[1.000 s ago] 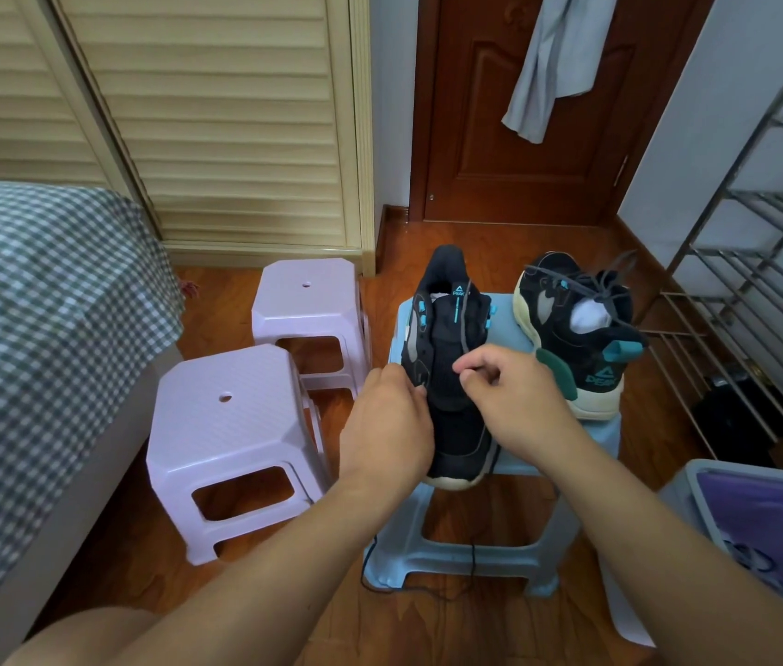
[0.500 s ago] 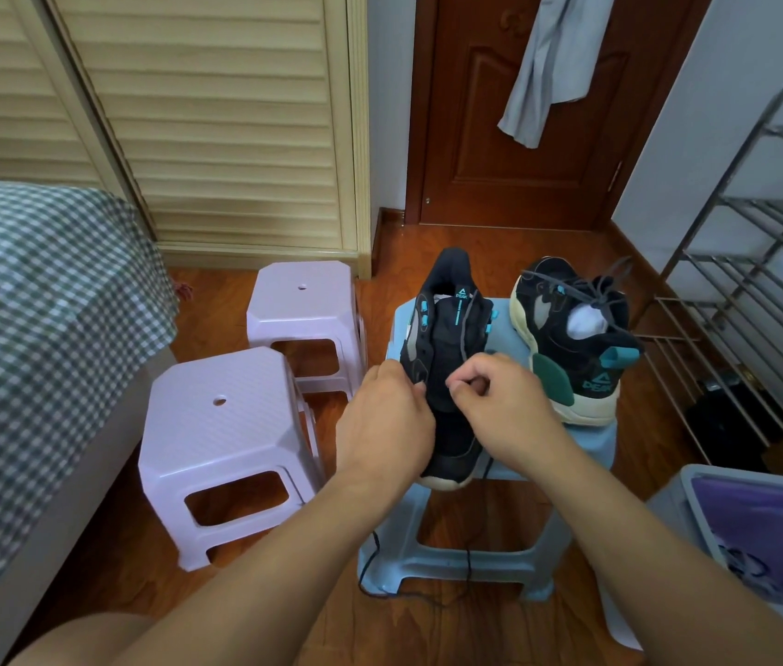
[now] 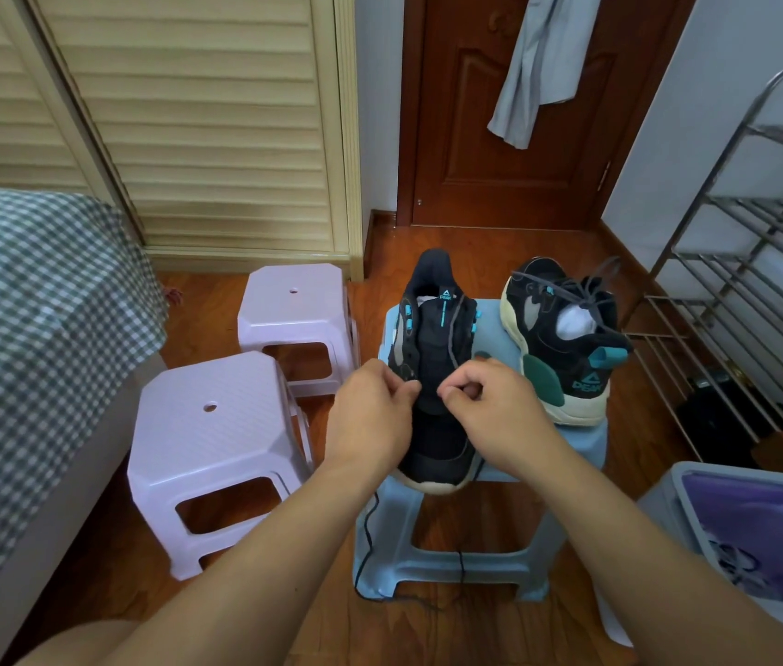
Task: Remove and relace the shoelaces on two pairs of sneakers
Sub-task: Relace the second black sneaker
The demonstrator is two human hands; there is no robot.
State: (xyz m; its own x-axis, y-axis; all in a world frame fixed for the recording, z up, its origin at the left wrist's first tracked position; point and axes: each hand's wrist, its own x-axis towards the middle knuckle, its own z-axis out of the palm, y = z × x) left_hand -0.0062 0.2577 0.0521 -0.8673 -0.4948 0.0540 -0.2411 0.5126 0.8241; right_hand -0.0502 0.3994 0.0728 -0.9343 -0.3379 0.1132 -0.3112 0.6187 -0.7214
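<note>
A black sneaker (image 3: 437, 338) with teal eyelets stands toe toward me on a light blue stool (image 3: 500, 343). Its dark lace (image 3: 452, 348) runs up the tongue, and a loose length hangs down off the stool to the floor. My left hand (image 3: 372, 415) pinches the sneaker's left eyelet edge. My right hand (image 3: 490, 406) is closed on the lace at the middle of the tongue. A second black sneaker (image 3: 567, 338) with cream sole and laces tied on top lies on its side at the stool's right.
Two lilac stools (image 3: 216, 439) (image 3: 295, 305) stand to the left, beside a bed with a checked cover (image 3: 29, 329). A metal shoe rack (image 3: 754, 262) lines the right wall. A grey bin (image 3: 754, 535) with purple contents sits at lower right. A brown door (image 3: 500, 137) is behind.
My right hand has slid down and left along the tongue, closer to my left hand. The view has shifted slightly; the sneakers have not moved.
</note>
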